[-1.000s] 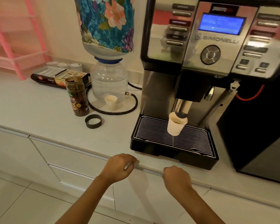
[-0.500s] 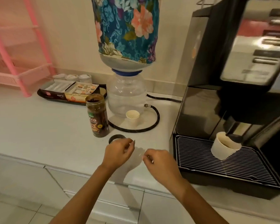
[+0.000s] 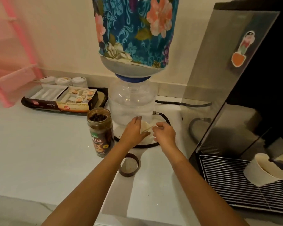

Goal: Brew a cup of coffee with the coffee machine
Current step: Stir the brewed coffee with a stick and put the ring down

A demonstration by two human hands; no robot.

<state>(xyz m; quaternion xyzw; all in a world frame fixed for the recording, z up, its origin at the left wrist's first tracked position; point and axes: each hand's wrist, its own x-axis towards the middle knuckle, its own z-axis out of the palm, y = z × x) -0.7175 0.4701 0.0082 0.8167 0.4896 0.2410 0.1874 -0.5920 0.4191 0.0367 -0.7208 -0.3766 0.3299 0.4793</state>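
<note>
Reaching with both hands to a small cup on the tabletop at the water dispenser's base. Left hand cupped round its left side; right hand pinching a thin stick over its rim. Far right, another cup tilted on the coffee machine's drip grate under the spout. Open jar and lid just left.

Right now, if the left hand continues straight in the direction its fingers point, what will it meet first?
Most likely the clear plastic base of the water dispenser. The left hand rests at the small paper cup, its fingers aimed up and away toward that base just behind. How far apart they are is unclear from this single view.
</note>
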